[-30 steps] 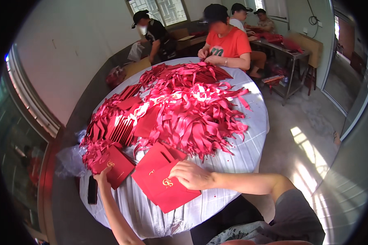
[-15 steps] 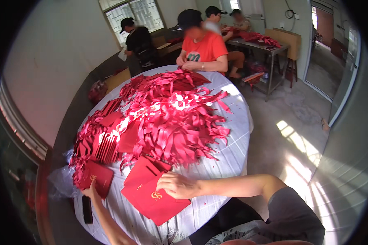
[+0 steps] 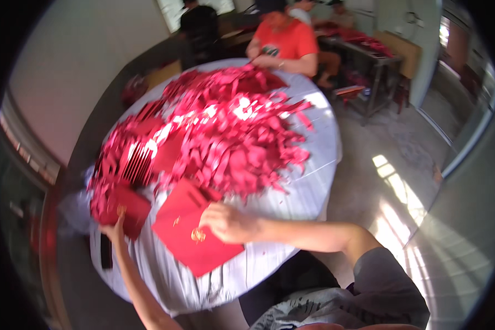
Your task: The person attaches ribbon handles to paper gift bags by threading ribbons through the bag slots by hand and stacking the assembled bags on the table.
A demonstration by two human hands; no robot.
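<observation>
My left hand (image 3: 114, 226) grips the lower left edge of a red paper bag (image 3: 133, 215) with a small gold emblem, its thumb over the front. Red ribbon bunches beside that bag. In front of me, flat red sheets of the same kind lie in an overlapping pile (image 3: 184, 242) with gold emblems and dark slots near the upper end. My right hand (image 3: 225, 221) is above the right side of this pile, fingers curled and closed; its fingertips are blurred, and what they hold, if anything, is hidden.
A large heap of red ribbons (image 3: 231, 159) covers the middle of the round, white-covered table (image 3: 313, 181). A row of red bags (image 3: 139, 162) stands at its left. By my left wrist lies a black phone-like object (image 3: 106, 252). Across the table sits a person in red (image 3: 286, 38); others work behind.
The whole view has shifted, so the table and people appear higher. Both hands keep nearly the same places relative to the red bag and the pile.
</observation>
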